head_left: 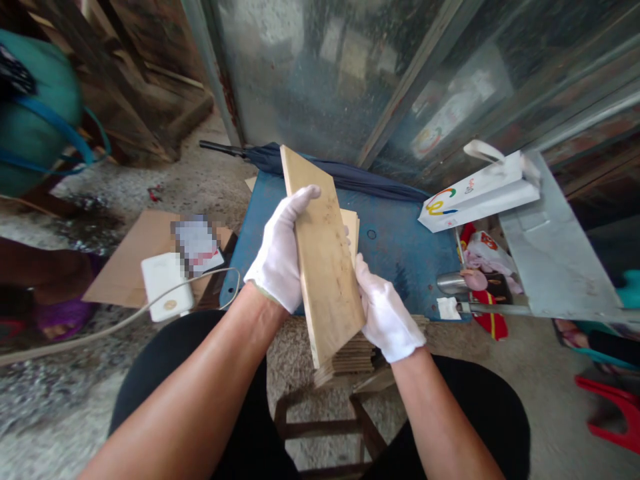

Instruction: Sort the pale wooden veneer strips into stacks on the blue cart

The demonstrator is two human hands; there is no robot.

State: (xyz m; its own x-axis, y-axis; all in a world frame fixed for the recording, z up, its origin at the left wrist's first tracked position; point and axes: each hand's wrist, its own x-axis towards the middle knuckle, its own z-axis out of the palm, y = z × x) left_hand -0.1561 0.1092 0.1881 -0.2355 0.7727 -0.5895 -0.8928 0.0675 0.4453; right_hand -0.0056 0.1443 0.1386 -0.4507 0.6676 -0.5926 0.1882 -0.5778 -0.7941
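A flat, pale wooden board point(327, 267) is held up in front of me, tilted, with a few dark marks along its face. My left hand point(283, 250), in a white glove, grips its left edge with the thumb over the face. My right hand point(385, 307), also gloved in white, holds the lower right edge; some of its fingers are hidden behind the board. Behind the board, more pale wood point(351, 230) lies on the blue table point(395, 260). A stack of thin boards point(353, 357) sits below, between my knees.
A folded dark umbrella point(370, 181) lies along the table's far side. To the right are a white paper bag point(480, 190), a metal cup point(451, 283) and a grey panel point(565, 247). Cardboard point(127, 257) with a white cabled device point(167, 287) is at left. Another person's foot point(60, 313) shows there.
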